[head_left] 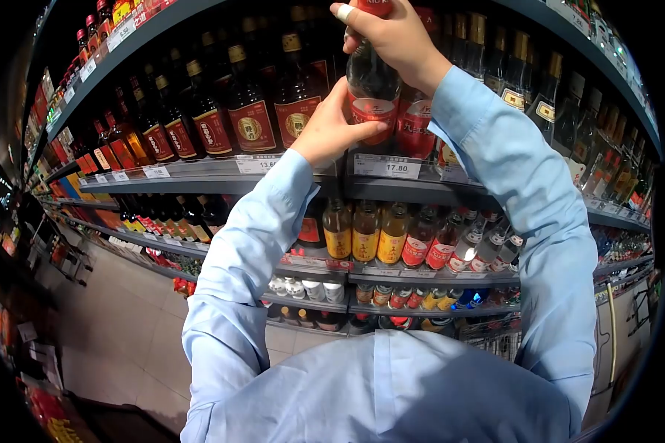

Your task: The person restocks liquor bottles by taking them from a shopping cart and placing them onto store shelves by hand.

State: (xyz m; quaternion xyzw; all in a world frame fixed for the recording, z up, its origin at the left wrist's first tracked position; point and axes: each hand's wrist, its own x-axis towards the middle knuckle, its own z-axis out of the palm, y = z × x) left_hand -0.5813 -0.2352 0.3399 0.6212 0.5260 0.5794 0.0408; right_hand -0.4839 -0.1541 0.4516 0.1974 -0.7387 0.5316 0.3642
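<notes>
A glass liquor bottle (pixel 373 80) with a red label and a red top stands out at the upper middle of the head view, in front of the shelf row. My right hand (pixel 400 35) grips it near the neck, fingers closed; a white wrap covers one fingertip. Lower down, my left hand (pixel 334 127) holds the bottle's side, its thumb across the red label and its other fingers partly hidden behind the glass. Just to the right is a similar red-labelled bottle (pixel 414 127). Whether the held bottle's base touches the shelf I cannot tell.
Dark bottles with red labels (pixel 253 122) line the shelf on the left, clear bottles (pixel 543 107) on the right. A price tag (pixel 386 167) reading 17.80 sits on the shelf edge. Yellow-labelled bottles (pixel 366 232) stand one level down. Tiled floor (pixel 118 310) shows at lower left.
</notes>
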